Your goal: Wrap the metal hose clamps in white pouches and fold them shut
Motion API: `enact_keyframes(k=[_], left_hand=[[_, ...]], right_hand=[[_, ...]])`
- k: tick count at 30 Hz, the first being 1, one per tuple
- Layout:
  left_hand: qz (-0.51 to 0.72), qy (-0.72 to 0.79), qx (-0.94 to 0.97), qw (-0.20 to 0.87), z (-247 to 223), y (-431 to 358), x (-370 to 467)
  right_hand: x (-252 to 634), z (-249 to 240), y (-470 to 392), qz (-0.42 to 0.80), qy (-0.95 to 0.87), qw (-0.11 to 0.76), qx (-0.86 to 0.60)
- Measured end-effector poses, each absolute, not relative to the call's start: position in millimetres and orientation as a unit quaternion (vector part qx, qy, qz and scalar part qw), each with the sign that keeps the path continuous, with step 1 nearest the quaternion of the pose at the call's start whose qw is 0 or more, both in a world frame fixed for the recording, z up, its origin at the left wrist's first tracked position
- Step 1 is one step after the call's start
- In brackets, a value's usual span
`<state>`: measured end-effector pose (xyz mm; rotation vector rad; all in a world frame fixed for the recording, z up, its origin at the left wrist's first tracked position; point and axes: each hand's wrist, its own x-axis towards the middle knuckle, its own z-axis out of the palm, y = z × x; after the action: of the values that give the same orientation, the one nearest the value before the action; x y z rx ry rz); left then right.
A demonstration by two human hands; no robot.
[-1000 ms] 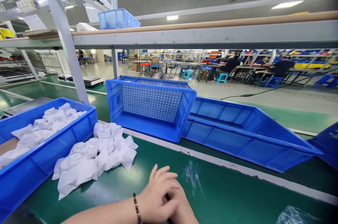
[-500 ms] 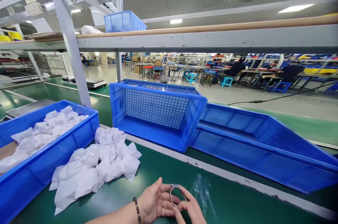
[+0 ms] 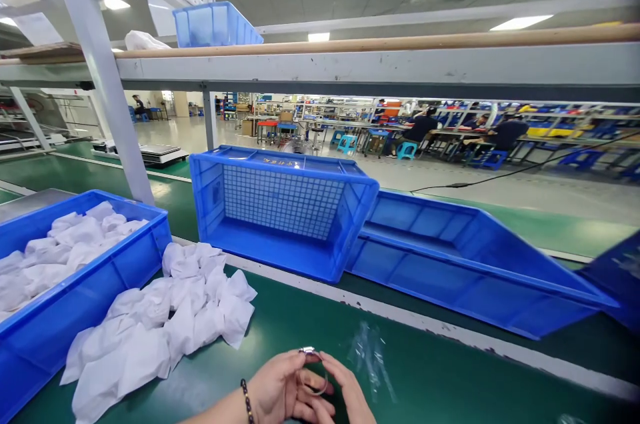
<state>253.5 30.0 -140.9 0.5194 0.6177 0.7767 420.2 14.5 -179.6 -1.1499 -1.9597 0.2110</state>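
Note:
Low in the head view, my left hand [image 3: 280,387] and my right hand [image 3: 345,391] hold a thin metal ring [image 3: 320,391] between them. A small shiny clasp [image 3: 309,350] tops the ring, close to the fingertips of both hands. The fingers of each hand are curled around the ring. A dark bead bracelet circles my left wrist. Left of my hands, a pile of white wrapped pieces [image 3: 170,317] lies on the green table [image 3: 430,384]. Clear plastic scraps [image 3: 370,354] lie just beyond my right hand.
At the left, a blue bin [image 3: 100,284] holds more white wrapped pieces. A blue crate [image 3: 280,251] lies on its side ahead, beside another long blue bin [image 3: 460,284]. An upright post [image 3: 103,71] and a shelf rail [image 3: 350,67] stand beyond. Several people sit in the background.
The view has shifted right. Both hands still hold the ring, which has turned a little; my left fingertips now reach the clasp, and my right hand's fingers have straightened somewhat along the ring.

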Motion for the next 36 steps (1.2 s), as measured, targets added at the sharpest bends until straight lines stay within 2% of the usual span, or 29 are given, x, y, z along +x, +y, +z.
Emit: enact_keyframes(k=[7, 20, 36], left_hand=[[0.337, 0.276, 0.292, 0.851, -134.8, 24.9, 252.0], [0.330, 0.295, 0.313, 0.840, -133.2, 28.0, 254.4], [0.344, 0.280, 0.299, 0.845, -121.8, 36.2, 248.0]], right_hand=[[416.3, -177.0, 12.4, 0.097, -0.784, 0.400, -0.465], [410.5, -165.3, 7.8, 0.083, -0.794, 0.448, -0.403], [407.5, -143.2, 9.5, 0.148, -0.769, 0.454, -0.425]])
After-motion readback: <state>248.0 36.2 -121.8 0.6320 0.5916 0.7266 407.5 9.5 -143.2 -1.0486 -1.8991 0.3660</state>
